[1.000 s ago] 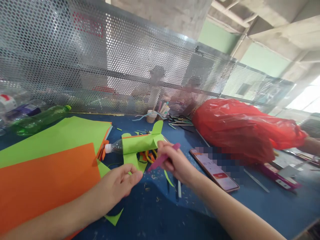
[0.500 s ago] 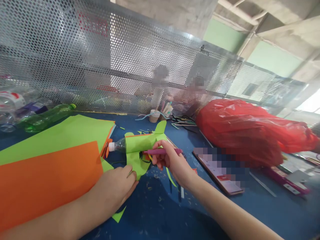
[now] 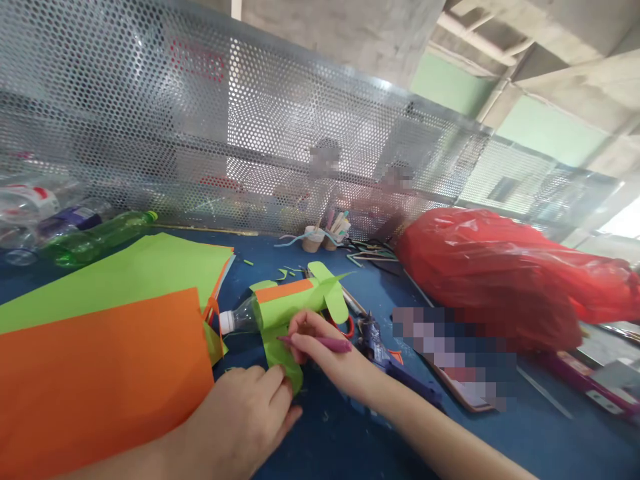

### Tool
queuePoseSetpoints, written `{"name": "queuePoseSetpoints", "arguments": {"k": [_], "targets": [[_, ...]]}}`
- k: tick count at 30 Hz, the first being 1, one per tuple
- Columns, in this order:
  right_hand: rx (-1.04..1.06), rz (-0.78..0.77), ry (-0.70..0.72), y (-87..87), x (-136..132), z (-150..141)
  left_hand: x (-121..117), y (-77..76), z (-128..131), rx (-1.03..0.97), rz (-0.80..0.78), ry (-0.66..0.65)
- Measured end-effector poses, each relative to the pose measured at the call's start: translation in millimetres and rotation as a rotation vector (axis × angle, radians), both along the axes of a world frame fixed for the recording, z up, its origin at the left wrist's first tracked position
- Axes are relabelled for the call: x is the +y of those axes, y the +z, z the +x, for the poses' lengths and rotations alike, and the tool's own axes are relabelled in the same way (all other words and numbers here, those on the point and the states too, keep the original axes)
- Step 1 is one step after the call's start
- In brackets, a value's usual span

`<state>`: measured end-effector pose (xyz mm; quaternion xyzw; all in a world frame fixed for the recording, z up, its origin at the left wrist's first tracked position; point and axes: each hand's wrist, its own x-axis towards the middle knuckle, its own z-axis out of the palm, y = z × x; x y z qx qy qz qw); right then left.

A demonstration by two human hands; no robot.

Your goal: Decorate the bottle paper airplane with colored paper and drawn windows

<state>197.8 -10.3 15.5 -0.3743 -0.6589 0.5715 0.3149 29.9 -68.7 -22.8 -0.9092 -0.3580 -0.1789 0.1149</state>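
Marker (image 3: 337,345) in right hand (image 3: 317,343): magenta. Bottle wrap (image 3: 283,306) beyond it: lime green, orange strip (image 3: 283,291). Card (image 3: 100,360) beside left hand (image 3: 250,413): orange. Worktop (image 3: 345,440) beneath both: blue.

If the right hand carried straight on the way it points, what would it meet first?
Likely the green paper flap, just ahead of the right hand at its pink pen's tip; depth is unclear, so they may already touch.

2 bare forearms (image 3: 415,413), bare fingers (image 3: 273,385)
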Motion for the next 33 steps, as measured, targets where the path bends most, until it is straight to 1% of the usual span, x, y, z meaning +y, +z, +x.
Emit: {"name": "queuePoseSetpoints", "arguments": {"k": [1,2,5,7,9,11,13,16,19,21,26,30,33], "targets": [[-0.016,0.013,0.007,-2.1,0.0,-0.2,-3.7,0.4,0.3,0.011,-0.065,0.028],[-0.027,0.028,0.011,-4.2,0.2,-0.2,-7.4,0.1,0.4,0.009,-0.095,0.056],[-0.052,0.043,-0.002,-8.9,2.0,0.3,-16.3,-5.1,-0.4,0.053,-0.045,0.135],[-0.069,0.046,-0.034,-9.5,2.9,0.1,-20.1,-9.4,-1.1,0.098,-0.019,0.215],[-0.082,0.050,-0.068,-8.4,3.3,-0.5,-21.8,-11.5,-1.5,0.134,-0.035,0.244],[-0.079,0.035,-0.101,-7.0,4.0,-1.3,-22.1,-10.2,-1.2,0.146,-0.052,0.257],[-0.066,0.005,-0.136,-7.4,5.6,-1.8,-21.7,-5.8,0.0,0.144,-0.091,0.252],[-0.038,-0.008,-0.168,-12.6,9.7,-2.3,-21.5,3.2,3.3,0.135,-0.180,0.272],[-0.006,0.007,-0.165,-18.9,12.7,-3.1,-22.2,9.1,6.5,0.133,-0.235,0.332],[0.007,0.019,-0.159,-20.9,12.8,-4.0,-22.5,10.1,7.2,0.134,-0.257,0.348],[0.017,0.033,-0.121,-19.4,9.7,-6.6,-21.1,7.7,4.6,0.132,-0.311,0.303],[0.002,0.055,-0.117,-18.9,8.7,-7.9,-20.9,8.8,4.4,0.127,-0.320,0.309],[0.013,0.045,-0.115,-19.4,8.9,-8.5,-21.6,10.4,5.2,0.127,-0.326,0.316]]}}
